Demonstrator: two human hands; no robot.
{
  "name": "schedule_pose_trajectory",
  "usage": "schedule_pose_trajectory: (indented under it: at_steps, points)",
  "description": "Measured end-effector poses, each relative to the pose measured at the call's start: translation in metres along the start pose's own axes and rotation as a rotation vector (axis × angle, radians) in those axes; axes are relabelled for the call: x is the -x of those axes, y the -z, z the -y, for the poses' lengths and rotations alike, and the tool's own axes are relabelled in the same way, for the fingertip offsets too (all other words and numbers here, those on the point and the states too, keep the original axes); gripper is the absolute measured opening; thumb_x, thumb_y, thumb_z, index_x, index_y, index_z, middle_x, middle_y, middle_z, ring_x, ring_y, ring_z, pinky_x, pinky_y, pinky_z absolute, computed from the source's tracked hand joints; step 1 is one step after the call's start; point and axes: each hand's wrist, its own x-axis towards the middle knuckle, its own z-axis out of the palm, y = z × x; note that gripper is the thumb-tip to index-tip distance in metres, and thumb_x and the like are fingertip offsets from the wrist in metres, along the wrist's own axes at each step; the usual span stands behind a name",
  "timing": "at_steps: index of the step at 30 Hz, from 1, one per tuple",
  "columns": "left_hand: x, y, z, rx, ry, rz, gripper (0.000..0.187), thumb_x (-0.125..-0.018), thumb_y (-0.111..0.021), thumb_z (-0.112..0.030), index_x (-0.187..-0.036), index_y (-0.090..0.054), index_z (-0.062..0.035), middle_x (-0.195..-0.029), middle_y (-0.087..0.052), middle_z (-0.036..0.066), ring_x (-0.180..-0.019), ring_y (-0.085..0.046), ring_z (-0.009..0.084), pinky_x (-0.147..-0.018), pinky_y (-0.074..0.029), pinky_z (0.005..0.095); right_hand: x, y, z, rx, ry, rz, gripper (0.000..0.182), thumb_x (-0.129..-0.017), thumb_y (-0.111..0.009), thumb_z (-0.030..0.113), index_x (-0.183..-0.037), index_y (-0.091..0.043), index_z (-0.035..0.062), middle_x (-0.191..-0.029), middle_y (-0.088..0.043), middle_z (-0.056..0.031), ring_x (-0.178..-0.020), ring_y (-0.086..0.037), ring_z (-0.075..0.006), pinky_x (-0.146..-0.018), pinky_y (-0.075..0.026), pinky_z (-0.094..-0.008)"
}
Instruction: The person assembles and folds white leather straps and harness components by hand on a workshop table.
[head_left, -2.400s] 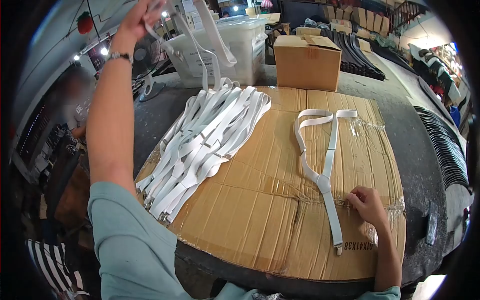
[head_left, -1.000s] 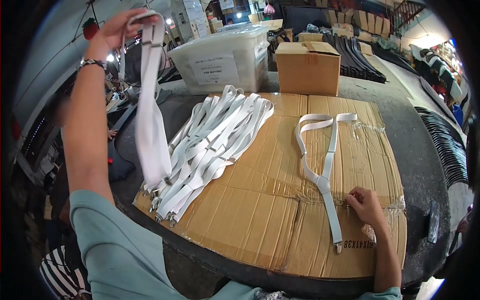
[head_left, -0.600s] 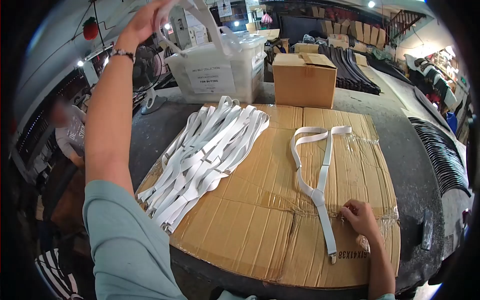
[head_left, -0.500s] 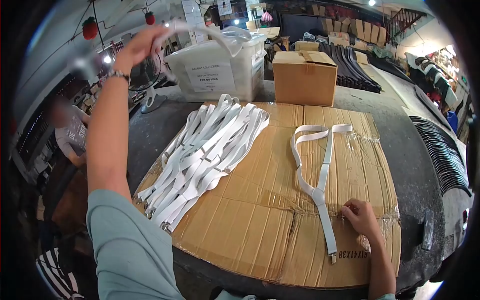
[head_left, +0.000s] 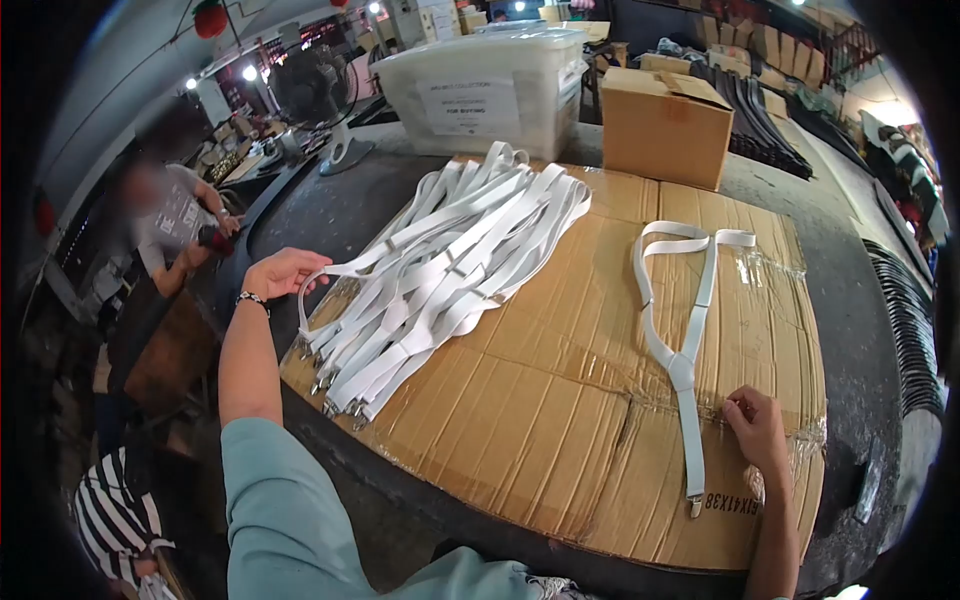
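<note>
A pair of white suspenders hangs from my left hand (head_left: 288,272), whose fingers are pinched on its strap at the left edge of a large heap. The heap of white suspenders (head_left: 430,270) lies on a flattened cardboard sheet (head_left: 560,400), metal clips toward me. One separate pair of white suspenders (head_left: 683,372) is spread in a Y on the right half of the sheet, its clip at the near end. Just right of that pair, my right hand (head_left: 757,420) rests on the cardboard with fingers curled in and nothing visible in them.
Behind the sheet stand a lidded plastic bin (head_left: 480,100) and a cardboard box (head_left: 665,125). A fan (head_left: 345,150) is at the back left. Dark belts (head_left: 905,320) lie along the right. Another person (head_left: 175,225) sits at the left.
My left hand has come down from beside the bin to the heap's left edge, bringing the raised white suspenders down. My right hand stays on the cardboard. The view has shifted left.
</note>
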Motion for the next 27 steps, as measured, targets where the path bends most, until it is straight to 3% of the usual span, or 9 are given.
schedule_pose_trajectory:
  at_steps: [2, 6, 9, 15, 19, 22, 25, 27]
  points:
    - [0.000, 0.011, 0.005, 0.000, -0.003, 0.042, 0.030, -0.102, -0.064, -0.018, -0.124, -0.067, 0.0024, -0.101, -0.075, 0.013, -0.077, -0.068, 0.0153, -0.071, -0.056, 0.0285, -0.001, -0.001, 0.000, -0.001, 0.009, -0.001, 0.015, -0.093, -0.068, 0.009, -0.090, -0.065, -0.0058, -0.061, -0.053, -0.0034, -0.057, -0.047, -0.0082, -0.053, -0.039, -0.0294]
    - [0.021, -0.009, -0.031, -0.244, 0.197, 0.005, 0.027, -0.099, -0.068, -0.019, -0.113, -0.071, 0.0042, -0.093, -0.076, 0.013, -0.076, -0.071, 0.0155, -0.069, -0.058, 0.0286, -0.002, -0.004, -0.006, -0.038, 0.024, -0.007, 0.014, -0.095, -0.066, 0.007, -0.090, -0.065, -0.0054, -0.064, -0.054, -0.0014, -0.059, -0.046, -0.0063, -0.053, -0.037, -0.0284]
    - [0.011, 0.009, -0.034, -0.229, -0.064, 0.069, 0.019, -0.097, -0.070, -0.017, -0.101, -0.072, 0.0019, -0.087, -0.073, 0.011, -0.071, -0.068, 0.0149, -0.064, -0.056, 0.0266, 0.000, -0.006, -0.010, -0.059, 0.010, -0.015, 0.013, -0.096, -0.066, 0.007, -0.090, -0.065, -0.0049, -0.065, -0.055, -0.0004, -0.060, -0.046, -0.0057, -0.054, -0.037, -0.0279]
    - [0.039, -0.009, -0.135, 0.048, -0.706, 0.011, 0.019, -0.098, -0.069, -0.018, -0.107, -0.070, -0.0014, -0.086, -0.070, 0.002, -0.064, -0.058, 0.0049, -0.059, -0.049, 0.0215, -0.002, -0.001, -0.006, 0.013, -0.001, 0.018, 0.013, -0.097, -0.065, 0.006, -0.090, -0.064, -0.0043, -0.067, -0.054, 0.0003, -0.062, -0.046, -0.0051, -0.055, -0.038, -0.0264]
    - [0.058, -0.010, -0.213, 0.066, -0.828, 0.019, 0.027, -0.099, -0.069, -0.021, -0.116, -0.071, -0.0001, -0.079, -0.064, -0.002, -0.063, -0.055, 0.0042, -0.058, -0.046, 0.0204, -0.002, -0.005, -0.014, -0.064, 0.023, 0.005, 0.013, -0.097, -0.065, 0.006, -0.090, -0.064, -0.0041, -0.068, -0.054, 0.0006, -0.063, -0.046, -0.0049, -0.056, -0.037, -0.0260]
    - [0.086, -0.037, -0.259, 0.358, -0.913, -0.139, 0.023, -0.100, -0.064, -0.018, -0.104, -0.071, 0.0041, -0.077, -0.070, 0.006, -0.054, -0.056, 0.0120, -0.050, -0.048, 0.0256, -0.002, -0.004, -0.013, -0.052, -0.005, 0.016, 0.013, -0.098, -0.065, 0.006, -0.091, -0.063, -0.0042, -0.069, -0.055, 0.0005, -0.064, -0.047, -0.0054, -0.057, -0.038, -0.0260]
    - [0.092, -0.013, -0.297, 0.384, -1.055, -0.166, 0.023, -0.099, -0.065, -0.019, -0.104, -0.074, 0.0021, -0.073, -0.068, 0.003, -0.056, -0.058, 0.0135, -0.053, -0.049, 0.0286, -0.002, -0.004, -0.016, -0.047, 0.013, 0.013, 0.013, -0.098, -0.065, 0.006, -0.091, -0.063, -0.0043, -0.068, -0.055, 0.0006, -0.063, -0.047, -0.0057, -0.056, -0.038, -0.0264]
    - [0.111, -0.008, -0.308, 0.349, -1.000, -0.192, 0.023, -0.098, -0.065, -0.020, -0.100, -0.076, 0.0001, -0.071, -0.066, 0.002, -0.055, -0.057, 0.0130, -0.053, -0.048, 0.0293, -0.001, -0.002, -0.010, -0.050, 0.012, 0.018, 0.013, -0.097, -0.065, 0.006, -0.091, -0.064, -0.0045, -0.068, -0.055, 0.0004, -0.062, -0.046, -0.0059, -0.055, -0.037, -0.0269]
